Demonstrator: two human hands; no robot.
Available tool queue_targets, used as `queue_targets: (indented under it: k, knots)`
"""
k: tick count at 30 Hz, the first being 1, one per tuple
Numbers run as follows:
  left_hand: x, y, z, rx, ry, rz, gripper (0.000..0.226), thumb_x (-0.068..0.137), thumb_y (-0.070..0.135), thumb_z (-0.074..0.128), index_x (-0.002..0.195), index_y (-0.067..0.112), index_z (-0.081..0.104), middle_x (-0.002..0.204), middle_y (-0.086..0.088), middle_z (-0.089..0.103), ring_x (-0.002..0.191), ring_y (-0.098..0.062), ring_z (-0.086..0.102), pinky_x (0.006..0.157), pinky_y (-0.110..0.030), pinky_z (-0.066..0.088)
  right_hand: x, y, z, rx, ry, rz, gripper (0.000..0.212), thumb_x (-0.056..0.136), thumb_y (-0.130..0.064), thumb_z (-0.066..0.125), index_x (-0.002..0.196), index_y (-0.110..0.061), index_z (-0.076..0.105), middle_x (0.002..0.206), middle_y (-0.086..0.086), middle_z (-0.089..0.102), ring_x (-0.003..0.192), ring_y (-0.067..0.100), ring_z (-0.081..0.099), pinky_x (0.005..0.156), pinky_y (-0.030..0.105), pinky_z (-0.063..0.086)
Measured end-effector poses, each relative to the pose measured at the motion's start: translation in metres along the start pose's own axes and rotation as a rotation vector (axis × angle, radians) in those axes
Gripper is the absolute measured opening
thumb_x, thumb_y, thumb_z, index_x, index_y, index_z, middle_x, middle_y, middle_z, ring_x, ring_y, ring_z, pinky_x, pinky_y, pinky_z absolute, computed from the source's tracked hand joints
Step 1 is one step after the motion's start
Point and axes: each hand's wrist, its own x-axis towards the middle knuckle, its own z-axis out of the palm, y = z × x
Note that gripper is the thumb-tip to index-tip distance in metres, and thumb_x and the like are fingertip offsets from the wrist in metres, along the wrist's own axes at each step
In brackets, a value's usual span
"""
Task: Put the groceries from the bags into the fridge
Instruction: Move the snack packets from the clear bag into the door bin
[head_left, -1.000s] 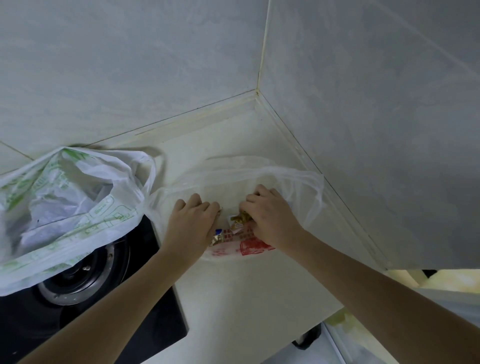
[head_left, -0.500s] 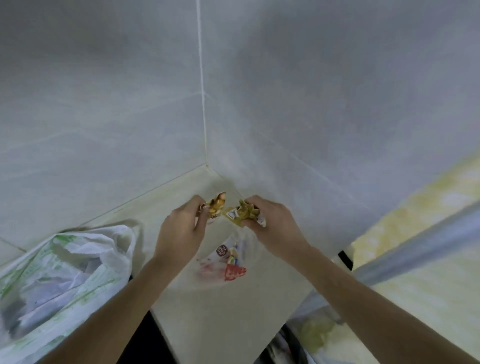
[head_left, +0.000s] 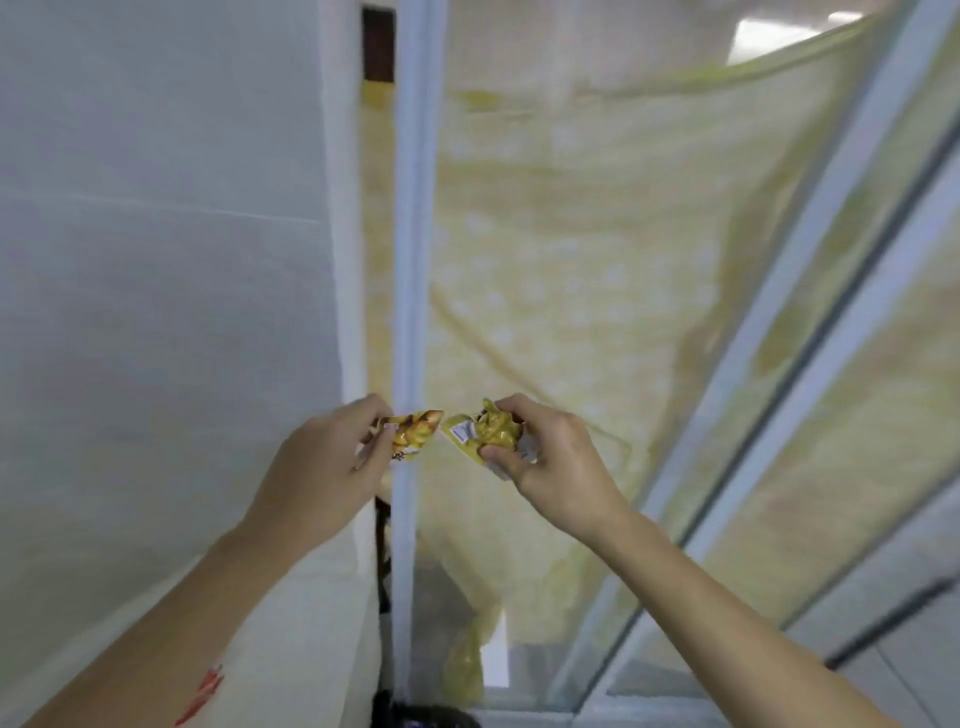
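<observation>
Both hands, the left hand (head_left: 332, 457) pinching one small crinkled golden foil packet (head_left: 413, 430) and the right hand (head_left: 550, 457) another (head_left: 483, 434), have lifted them from the bag, now swinging towards the presumably nearby fridge.

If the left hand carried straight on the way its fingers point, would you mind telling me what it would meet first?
Probably the crumpled gold packet pinched in the right hand: the left hand, holding its own small orange-gold packet, points right toward it, though depth is unclear.
</observation>
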Motion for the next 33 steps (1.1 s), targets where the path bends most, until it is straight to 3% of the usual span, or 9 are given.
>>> queue_targets:
  k: [5,14,19,23,26,31,33]
  knots:
    - [0.045,0.167,0.078,-0.160,-0.122,0.334,0.008,0.099,0.025,0.058,0.093,0.030,0.056,0.092,0.023,0.067,0.075,-0.013,0.069,0.065,-0.039,0.055,-0.106,0.048,-0.157,-0.122,0.284,0.245,0.039,0.087,-0.023,0.080,0.122,-0.027,0.063,0.092,-0.014,0.065,0.088,0.011,0.059,0.079,0.030,0.048]
    - [0.000,0.475,0.238,-0.502,-0.363,0.760,0.004,0.097,0.027,0.061,0.094,0.028,0.058,0.085,0.012,0.070,0.073,-0.022,0.068,0.070,-0.043,0.056,-0.348,0.089,-0.366,-0.437,0.682,0.640,0.039,0.090,-0.022,0.076,0.125,-0.026,0.058,0.105,-0.005,0.071,0.098,0.019,0.062,0.085,0.041,0.052]
    - [-0.075,0.604,0.293,-0.608,-0.484,0.983,0.008,0.098,0.029,0.059,0.092,0.028,0.054,0.080,0.008,0.065,0.067,-0.027,0.059,0.065,-0.042,0.052,-0.461,0.085,-0.410,-0.560,0.875,0.876,0.040,0.088,-0.019,0.073,0.120,-0.030,0.051,0.100,-0.012,0.067,0.093,0.018,0.060,0.081,0.044,0.052]
    - [-0.126,0.677,0.326,-0.647,-0.578,1.141,0.012,0.102,0.029,0.055,0.091,0.029,0.049,0.081,0.011,0.063,0.069,-0.023,0.054,0.063,-0.041,0.050,-0.516,0.079,-0.422,-0.674,0.928,1.068,0.051,0.090,-0.017,0.066,0.131,-0.033,0.042,0.112,-0.006,0.065,0.099,0.025,0.063,0.080,0.043,0.053]
    - [-0.155,0.711,0.355,-0.638,-0.660,1.226,0.007,0.102,0.030,0.053,0.096,0.026,0.055,0.084,0.006,0.065,0.077,-0.024,0.062,0.063,-0.043,0.054,-0.538,0.080,-0.421,-0.728,0.936,1.166,0.053,0.090,-0.016,0.062,0.135,-0.034,0.039,0.114,-0.002,0.066,0.099,0.026,0.064,0.080,0.043,0.055]
    - [-0.188,0.739,0.398,-0.586,-0.789,1.294,0.010,0.100,0.026,0.054,0.091,0.022,0.058,0.087,0.002,0.064,0.080,-0.023,0.065,0.062,-0.040,0.053,-0.556,0.098,-0.421,-0.705,0.908,1.335,0.033,0.094,-0.032,0.058,0.125,-0.028,0.046,0.107,-0.001,0.059,0.091,0.025,0.062,0.075,0.043,0.056]
    - [-0.194,0.743,0.409,-0.521,-0.865,1.326,0.010,0.100,0.028,0.054,0.099,0.023,0.063,0.095,0.002,0.066,0.089,-0.023,0.065,0.069,-0.041,0.055,-0.558,0.104,-0.419,-0.697,0.861,1.411,0.030,0.095,-0.033,0.058,0.122,-0.026,0.047,0.108,0.000,0.056,0.092,0.026,0.060,0.074,0.044,0.056]
